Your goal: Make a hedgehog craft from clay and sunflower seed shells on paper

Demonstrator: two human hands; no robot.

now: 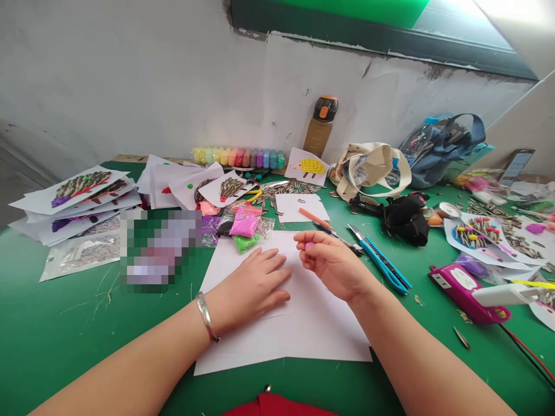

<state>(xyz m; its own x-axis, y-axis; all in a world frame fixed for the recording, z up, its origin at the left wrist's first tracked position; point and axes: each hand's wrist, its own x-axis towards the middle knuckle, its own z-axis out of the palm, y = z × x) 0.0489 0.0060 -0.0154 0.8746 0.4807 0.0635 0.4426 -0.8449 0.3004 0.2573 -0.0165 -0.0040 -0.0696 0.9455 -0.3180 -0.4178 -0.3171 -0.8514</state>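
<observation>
A white sheet of paper point(277, 341) lies on the green table in front of me. My left hand point(255, 283) rests flat on it, palm down with the fingers spread, a silver bangle at the wrist. Above the sheet's right part, the fingertips of my right hand point(332, 260) pinch a small piece of pink clay point(309, 245), mostly hidden by the fingers. Just beyond my left fingertips are bags of clay: a pink one point(245, 222) and a green one point(246, 243).
Blue utility knife point(381, 261) and orange pen point(315, 218) lie right of the sheet. Sunflower seeds point(299, 188) are scattered behind. Paper pictures point(82, 190) are stacked left. A bottle point(321, 124), cloth bag point(368, 167), black strap point(407, 219) and magenta device point(468, 292) stand or lie around.
</observation>
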